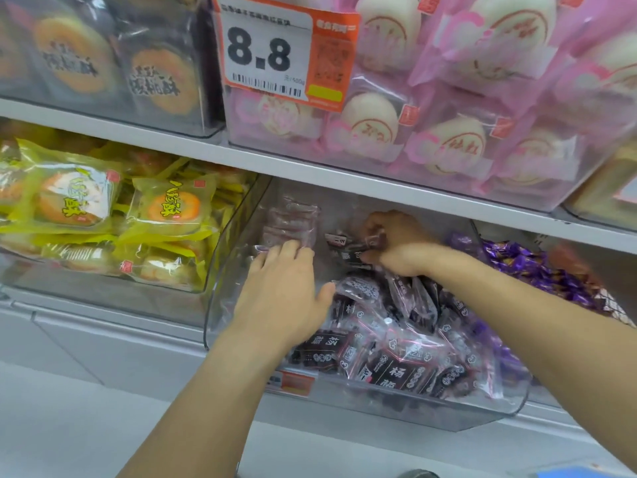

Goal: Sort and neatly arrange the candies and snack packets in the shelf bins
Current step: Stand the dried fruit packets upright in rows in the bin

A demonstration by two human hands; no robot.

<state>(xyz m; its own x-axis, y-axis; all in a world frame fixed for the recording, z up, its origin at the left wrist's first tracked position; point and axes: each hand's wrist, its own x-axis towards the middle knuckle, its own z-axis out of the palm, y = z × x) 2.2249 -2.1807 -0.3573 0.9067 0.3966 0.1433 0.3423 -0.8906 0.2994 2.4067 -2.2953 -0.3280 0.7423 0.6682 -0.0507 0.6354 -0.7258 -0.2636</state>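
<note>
We see both hands reaching into a clear plastic bin (220,270) on the lower shelf, and we place everything else by that bin. The left hand (286,291) lies inside it toward its left wall, fingers straight and spread, the fingertips touching a small stack of pale clear packets (291,224) that stands at the back left of the bin; it holds nothing that we can make out. The right hand (396,243) is deeper in the bin at its back middle, fingers curled round a few dark packets (348,246) and pinching them. A loose heap of dark snack packets (396,343) with white characters fills the front and right of the bin, some lying flat, some tilted on edge. The bin's left back floor shows bare around the pale stack. On the front wall of the bin we see an orange label (296,382), too blurred to read. Just left of the bin stands another bin of yellow pastry packets (138,215). Just right of it lies a pile of purple-wrapped candies (537,270). On the shelf above the bin are pink bun packets (448,132), with a price tag (272,53) reading 8.8 hung in front of them, and up to the left of the bin sit dark-printed cake packets (113,60).
</note>
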